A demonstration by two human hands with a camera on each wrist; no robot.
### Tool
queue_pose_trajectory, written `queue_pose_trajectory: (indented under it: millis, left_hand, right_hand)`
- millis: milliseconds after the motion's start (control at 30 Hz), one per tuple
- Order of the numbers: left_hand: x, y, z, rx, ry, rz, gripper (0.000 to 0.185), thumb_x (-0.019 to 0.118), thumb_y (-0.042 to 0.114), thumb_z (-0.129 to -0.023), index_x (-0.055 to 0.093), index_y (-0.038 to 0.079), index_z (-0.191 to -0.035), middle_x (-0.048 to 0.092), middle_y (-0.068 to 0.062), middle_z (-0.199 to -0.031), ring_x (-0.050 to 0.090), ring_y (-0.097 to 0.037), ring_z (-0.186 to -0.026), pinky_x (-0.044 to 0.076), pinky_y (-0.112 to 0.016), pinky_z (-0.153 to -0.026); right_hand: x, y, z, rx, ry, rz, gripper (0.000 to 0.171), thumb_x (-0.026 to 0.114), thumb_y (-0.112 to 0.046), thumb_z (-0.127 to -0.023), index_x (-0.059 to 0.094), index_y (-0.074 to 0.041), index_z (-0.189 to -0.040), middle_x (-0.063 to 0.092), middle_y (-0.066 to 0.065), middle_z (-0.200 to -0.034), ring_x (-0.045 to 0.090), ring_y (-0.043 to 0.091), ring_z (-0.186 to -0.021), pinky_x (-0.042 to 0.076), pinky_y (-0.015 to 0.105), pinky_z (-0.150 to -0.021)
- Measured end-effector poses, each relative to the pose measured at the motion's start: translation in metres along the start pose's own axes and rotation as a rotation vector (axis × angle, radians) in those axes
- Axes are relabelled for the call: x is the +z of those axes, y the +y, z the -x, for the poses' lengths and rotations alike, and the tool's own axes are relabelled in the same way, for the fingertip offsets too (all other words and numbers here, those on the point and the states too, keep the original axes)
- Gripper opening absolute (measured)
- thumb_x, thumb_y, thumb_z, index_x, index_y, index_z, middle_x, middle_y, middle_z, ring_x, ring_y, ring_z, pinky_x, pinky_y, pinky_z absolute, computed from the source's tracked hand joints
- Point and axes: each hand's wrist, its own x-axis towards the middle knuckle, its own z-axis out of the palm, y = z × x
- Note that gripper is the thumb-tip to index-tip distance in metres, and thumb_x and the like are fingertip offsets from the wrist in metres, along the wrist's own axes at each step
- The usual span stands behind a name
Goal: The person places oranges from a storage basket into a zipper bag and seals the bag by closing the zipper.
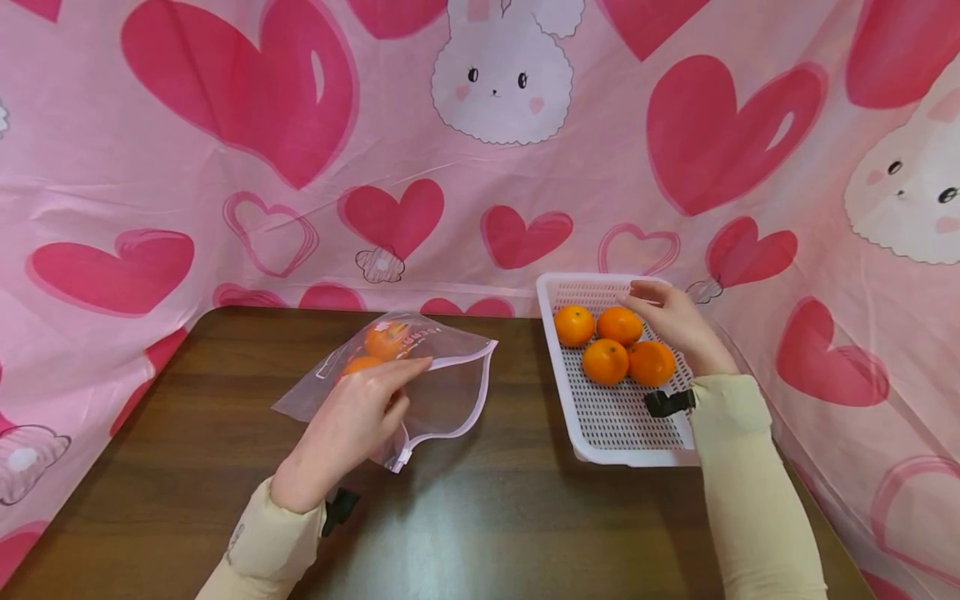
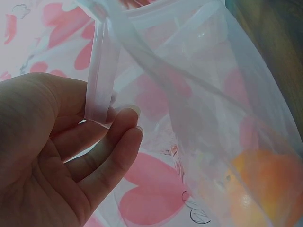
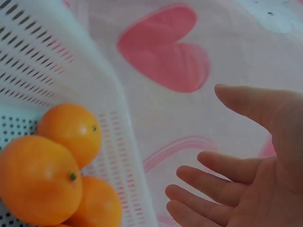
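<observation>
Cloth backdrop (image 1: 465,171): pink, heart-printed, hangs upright. Table (image 1: 480,525): dark, wood-grained. Basket (image 1: 633,457): white, perforated, sits on table at right. Zip bag (image 1: 444,402): translucent, left of basket, gapes at mouth. Left hand (image 1: 356,412): pinches bag's edge. Right hand (image 1: 678,325): spreads fingers above basket's right side, grasps nothing. Oranges (image 1: 605,362): four in basket, two in bag.
</observation>
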Motion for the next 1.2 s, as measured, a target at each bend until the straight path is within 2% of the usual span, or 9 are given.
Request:
queue_pose_trajectory:
  millis: [233, 333, 433, 600, 733, 1033, 1200]
  left_hand:
    - [0.001, 0.000, 0.001, -0.004, -0.003, -0.001, 0.045, 0.067, -0.007, -0.084, 0.071, 0.005, -0.127, 0.071, -0.009, -0.121, 0.069, -0.024, -0.107, 0.056, -0.045, -0.089]
    - [0.001, 0.000, 0.001, -0.004, -0.001, 0.000, 0.046, 0.067, -0.008, -0.084, 0.071, 0.005, -0.127, 0.072, -0.009, -0.121, 0.069, -0.024, -0.107, 0.056, -0.045, -0.089]
    - [0.002, -0.001, 0.002, -0.002, 0.001, -0.003, 0.046, 0.067, -0.008, -0.083, 0.072, 0.005, -0.127, 0.072, -0.009, -0.121, 0.069, -0.024, -0.106, 0.056, -0.045, -0.087]
    - [0.002, 0.000, 0.002, -0.002, 0.002, -0.002, 0.047, 0.067, -0.009, -0.083, 0.072, 0.005, -0.127, 0.072, -0.009, -0.120, 0.069, -0.024, -0.106, 0.056, -0.045, -0.086]
    - [0.002, 0.000, 0.001, -0.001, 0.000, -0.001, 0.046, 0.068, -0.009, -0.082, 0.072, 0.005, -0.127, 0.072, -0.009, -0.120, 0.069, -0.024, -0.106, 0.056, -0.045, -0.087]
    - [0.004, -0.001, 0.002, -0.009, -0.008, 0.003, 0.046, 0.067, -0.008, -0.083, 0.071, 0.005, -0.127, 0.072, -0.009, -0.121, 0.069, -0.024, -0.107, 0.057, -0.044, -0.086]
    - [0.004, -0.001, 0.002, -0.008, -0.007, 0.002, 0.046, 0.068, -0.008, -0.083, 0.072, 0.005, -0.127, 0.072, -0.008, -0.121, 0.069, -0.024, -0.107, 0.056, -0.044, -0.087]
  right_hand:
    - [0.006, 0.017, -0.015, -0.107, -0.023, 0.072, 0.061, 0.062, -0.033, -0.103, 0.046, 0.005, -0.148, 0.046, 0.029, -0.147, 0.044, 0.049, -0.132, 0.037, 0.064, -0.107]
    - [0.009, 0.022, -0.018, -0.127, -0.018, 0.090, 0.058, 0.066, -0.037, -0.099, 0.056, 0.001, -0.141, 0.057, 0.024, -0.137, 0.050, 0.044, -0.127, 0.040, 0.062, -0.105]
    - [0.013, 0.026, -0.020, -0.106, -0.046, 0.078, 0.057, 0.069, -0.042, -0.097, 0.060, -0.004, -0.138, 0.060, 0.020, -0.132, 0.052, 0.041, -0.123, 0.040, 0.063, -0.105]
    - [0.018, 0.030, -0.018, 0.012, -0.141, 0.098, 0.076, 0.066, -0.050, -0.096, 0.046, 0.000, -0.149, 0.048, 0.026, -0.144, 0.044, 0.045, -0.128, 0.034, 0.067, -0.107]
    - [0.021, 0.035, -0.017, 0.066, -0.172, 0.142, 0.083, 0.069, -0.051, -0.093, 0.041, 0.002, -0.151, 0.043, 0.027, -0.149, 0.039, 0.046, -0.132, 0.031, 0.068, -0.108]
    - [0.035, 0.043, -0.017, 0.024, -0.212, 0.187, 0.082, 0.077, -0.039, -0.090, 0.042, 0.005, -0.150, 0.048, 0.028, -0.142, 0.043, 0.045, -0.124, 0.031, 0.064, -0.110]
    - [0.043, 0.046, -0.021, 0.009, -0.215, 0.265, 0.079, 0.082, -0.033, -0.086, 0.047, 0.005, -0.146, 0.055, 0.026, -0.133, 0.048, 0.042, -0.116, 0.034, 0.061, -0.108]
